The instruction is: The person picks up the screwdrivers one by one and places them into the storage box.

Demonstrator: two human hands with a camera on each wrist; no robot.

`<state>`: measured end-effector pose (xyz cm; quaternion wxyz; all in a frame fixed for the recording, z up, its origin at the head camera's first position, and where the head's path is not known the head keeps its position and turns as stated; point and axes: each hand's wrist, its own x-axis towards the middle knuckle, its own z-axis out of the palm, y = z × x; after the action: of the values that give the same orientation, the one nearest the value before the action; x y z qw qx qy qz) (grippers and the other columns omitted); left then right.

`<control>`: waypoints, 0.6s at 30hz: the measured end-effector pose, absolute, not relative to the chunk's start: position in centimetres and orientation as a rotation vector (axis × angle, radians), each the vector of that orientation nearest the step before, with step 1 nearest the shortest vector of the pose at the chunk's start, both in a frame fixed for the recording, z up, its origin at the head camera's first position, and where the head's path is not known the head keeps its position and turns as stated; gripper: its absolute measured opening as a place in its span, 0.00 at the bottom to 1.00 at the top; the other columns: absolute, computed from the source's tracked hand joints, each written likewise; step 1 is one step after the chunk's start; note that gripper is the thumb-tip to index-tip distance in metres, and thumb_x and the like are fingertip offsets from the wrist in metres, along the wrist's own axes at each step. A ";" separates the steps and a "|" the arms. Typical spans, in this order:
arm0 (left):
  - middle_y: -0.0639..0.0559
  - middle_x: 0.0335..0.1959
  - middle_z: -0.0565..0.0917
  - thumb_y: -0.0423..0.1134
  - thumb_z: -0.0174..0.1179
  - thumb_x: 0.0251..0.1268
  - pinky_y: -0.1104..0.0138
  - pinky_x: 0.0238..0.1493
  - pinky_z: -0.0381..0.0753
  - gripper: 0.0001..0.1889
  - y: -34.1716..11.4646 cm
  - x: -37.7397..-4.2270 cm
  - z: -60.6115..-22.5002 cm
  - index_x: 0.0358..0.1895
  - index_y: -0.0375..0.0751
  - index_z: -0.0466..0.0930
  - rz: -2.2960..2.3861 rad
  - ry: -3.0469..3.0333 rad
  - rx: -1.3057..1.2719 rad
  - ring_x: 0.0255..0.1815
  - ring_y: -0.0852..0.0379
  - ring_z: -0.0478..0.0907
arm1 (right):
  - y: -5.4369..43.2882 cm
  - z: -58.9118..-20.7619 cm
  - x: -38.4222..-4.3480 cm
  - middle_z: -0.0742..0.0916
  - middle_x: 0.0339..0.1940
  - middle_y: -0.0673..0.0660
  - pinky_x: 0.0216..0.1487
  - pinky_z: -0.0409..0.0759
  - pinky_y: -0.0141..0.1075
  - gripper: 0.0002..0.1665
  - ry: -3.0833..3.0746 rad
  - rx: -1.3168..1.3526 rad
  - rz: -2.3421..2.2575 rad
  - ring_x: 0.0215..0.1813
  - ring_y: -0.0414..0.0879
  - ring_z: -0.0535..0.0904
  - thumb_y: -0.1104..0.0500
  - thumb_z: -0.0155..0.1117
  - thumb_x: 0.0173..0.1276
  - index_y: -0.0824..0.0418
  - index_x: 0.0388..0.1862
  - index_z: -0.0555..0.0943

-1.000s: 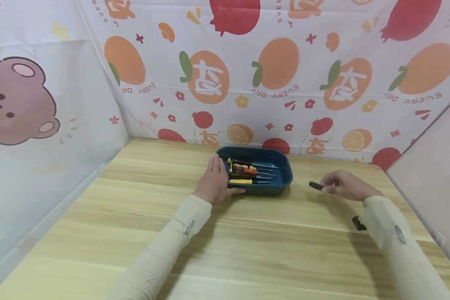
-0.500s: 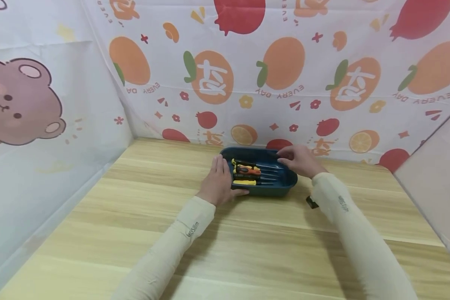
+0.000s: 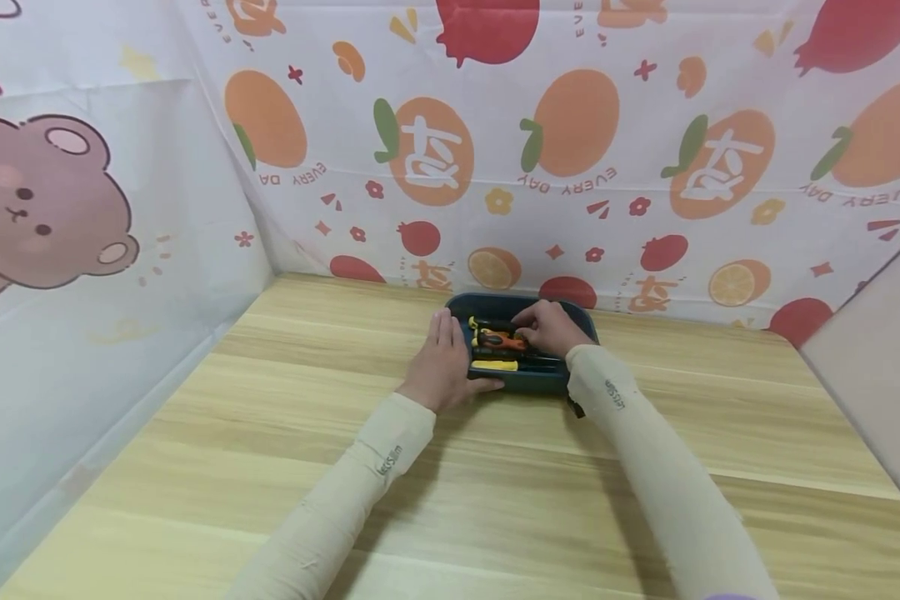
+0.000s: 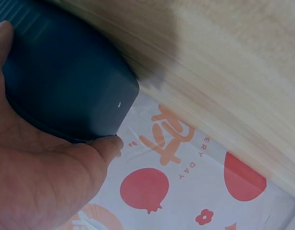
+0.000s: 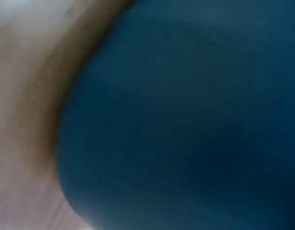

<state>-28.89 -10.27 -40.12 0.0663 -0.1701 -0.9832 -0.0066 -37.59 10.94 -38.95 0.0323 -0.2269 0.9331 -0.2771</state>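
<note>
A dark blue plastic bin (image 3: 521, 385) stands near the back of the wooden table. Several screwdrivers lie side by side in it, among them a yellow-handled screwdriver (image 3: 495, 365) and an orange-and-black handle (image 3: 501, 341). My left hand (image 3: 437, 367) rests against the bin's left end, fingers straight and thumb along the front wall; the left wrist view shows this hand (image 4: 42, 177) against the outer wall (image 4: 66, 72). Reaching over the right end, my right hand (image 3: 555, 329) pinches a dark-handled screwdriver down among the others, mostly hidden by the fingers. Only the blurred bin (image 5: 171, 115) fills the right wrist view.
Behind the bin hangs a white cloth (image 3: 495, 200) printed with fruit, close to the table's back edge. Another cloth with a bear print (image 3: 52, 200) covers the left side. The wooden table (image 3: 495, 500) extends around the bin.
My right hand has carried the dark-handled screwdriver leftward from beside the bin, over its right end and down among the other tools. My left hand has stayed at the left end.
</note>
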 end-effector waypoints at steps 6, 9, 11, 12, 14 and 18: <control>0.25 0.77 0.55 0.81 0.52 0.56 0.55 0.79 0.51 0.65 -10.1 -28.6 -39.9 0.75 0.19 0.54 -0.011 -2.968 -0.502 0.80 0.35 0.51 | 10.7 -39.6 -37.5 0.88 0.53 0.62 0.45 0.85 0.41 0.15 2.853 -0.646 -0.839 0.44 0.49 0.83 0.65 0.63 0.73 0.67 0.56 0.86; 0.25 0.77 0.55 0.81 0.53 0.55 0.55 0.78 0.52 0.66 -10.0 -28.5 -40.0 0.75 0.19 0.54 -0.028 -2.967 -0.497 0.80 0.35 0.51 | 10.6 -39.7 -37.5 0.87 0.54 0.62 0.42 0.83 0.40 0.15 2.853 -0.626 -0.825 0.43 0.49 0.81 0.66 0.62 0.73 0.66 0.56 0.86; 0.25 0.77 0.55 0.81 0.53 0.55 0.55 0.78 0.53 0.66 -10.0 -28.5 -40.1 0.75 0.19 0.54 -0.029 -2.967 -0.499 0.80 0.35 0.51 | 10.6 -39.9 -37.5 0.87 0.54 0.62 0.45 0.83 0.41 0.15 2.854 -0.630 -0.810 0.45 0.50 0.80 0.67 0.61 0.73 0.66 0.55 0.86; 0.25 0.77 0.55 0.81 0.53 0.55 0.55 0.78 0.53 0.66 -10.0 -28.5 -40.1 0.75 0.19 0.54 -0.022 -2.964 -0.503 0.80 0.35 0.51 | 10.6 -40.0 -37.5 0.87 0.54 0.62 0.47 0.83 0.42 0.15 2.854 -0.638 -0.800 0.46 0.50 0.80 0.68 0.61 0.73 0.66 0.55 0.86; 0.24 0.77 0.56 0.81 0.53 0.55 0.55 0.78 0.52 0.66 -10.0 -28.5 -40.2 0.75 0.19 0.55 -0.009 -2.960 -0.510 0.80 0.35 0.52 | 10.6 -40.1 -37.5 0.87 0.53 0.62 0.52 0.83 0.44 0.16 2.858 -0.660 -0.782 0.49 0.51 0.80 0.69 0.60 0.72 0.67 0.55 0.86; 0.24 0.77 0.55 0.81 0.53 0.55 0.55 0.78 0.52 0.66 -10.0 -28.5 -40.2 0.75 0.19 0.54 -0.022 -2.957 -0.518 0.80 0.35 0.51 | 10.8 -40.0 -37.5 0.87 0.53 0.63 0.54 0.82 0.46 0.16 2.865 -0.713 -0.770 0.50 0.52 0.81 0.70 0.58 0.73 0.68 0.55 0.86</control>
<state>-28.52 -10.04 -40.24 0.0699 -0.1722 -0.9826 -0.0073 -37.52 10.78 -40.03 0.0452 -0.2334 0.9381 -0.2520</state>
